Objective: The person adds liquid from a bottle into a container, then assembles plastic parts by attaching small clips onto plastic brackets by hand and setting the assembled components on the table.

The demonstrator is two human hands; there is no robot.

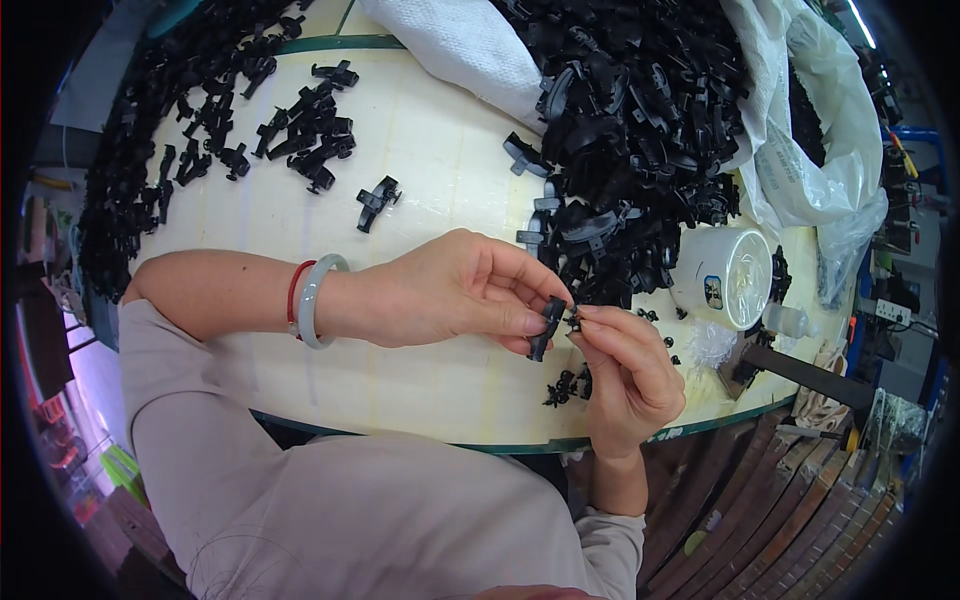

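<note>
Between the thumb and fingers of my left hand (455,290) is a black plastic clip (545,328), held at a slant over the near part of the table. My right hand (630,375) meets it from the right, pinching a small black part (573,318) against or close to the clip's side. Whether the two pieces touch I cannot tell. Just left of my right fingers lies a small cluster of tiny black parts (566,388). A single black clip (377,204) lies apart beyond my left wrist.
A big heap of black plastic parts (640,130) spills from a white sack (465,55) at the back. More clips (315,130) lie at the left. To the right stand a white tub (722,275), a clear plastic bag (850,230) and a dark metal bar (805,375) at the table's edge.
</note>
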